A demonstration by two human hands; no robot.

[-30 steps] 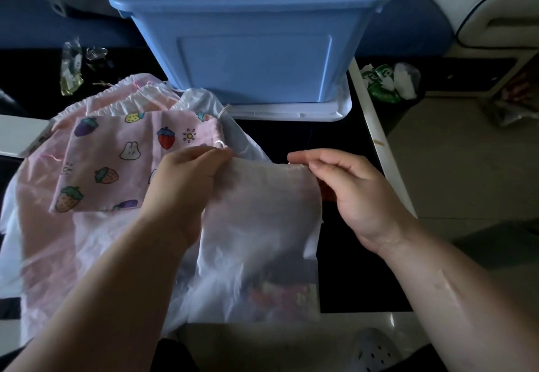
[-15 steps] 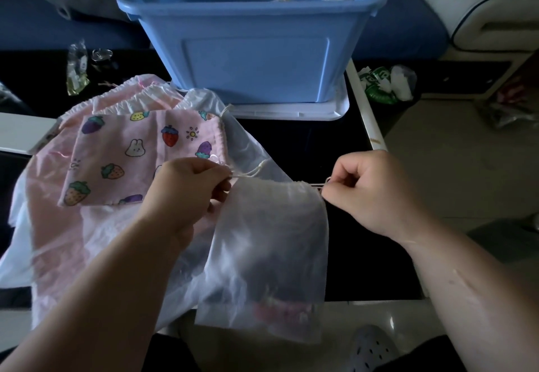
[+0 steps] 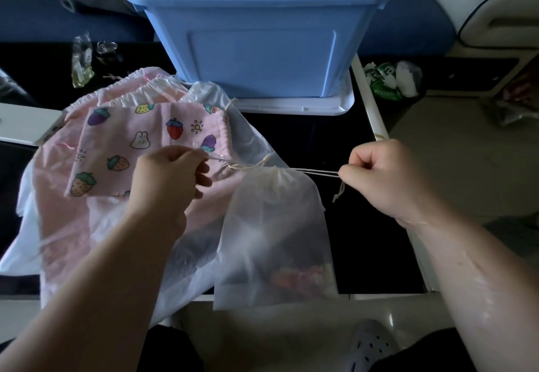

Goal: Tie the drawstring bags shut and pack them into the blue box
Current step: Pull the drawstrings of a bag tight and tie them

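A frosted white drawstring bag [image 3: 274, 234] hangs in front of me over the black table's near edge, its mouth gathered tight, with something pink and orange showing dimly at its bottom. My left hand [image 3: 172, 176] pinches the cord on the bag's left side. My right hand [image 3: 385, 179] grips the doubled cream drawstring [image 3: 318, 172], stretched taut to the right, its knotted end dangling below the fist. The blue box [image 3: 256, 39] stands behind on its white lid, with pale bags partly visible inside.
A pile of pink and white drawstring bags [image 3: 96, 205] lies at the left, topped by a pink fruit-and-bunny print pouch [image 3: 140, 144]. Small clear packets [image 3: 81, 62] sit at the far left. Green and white wrappers [image 3: 390, 80] lie right of the table's white edge [image 3: 376, 126].
My hands went from holding the bag's open top edge to gripping its cords and pulling them apart. The right hand moved right, and the bag's mouth drew closed.
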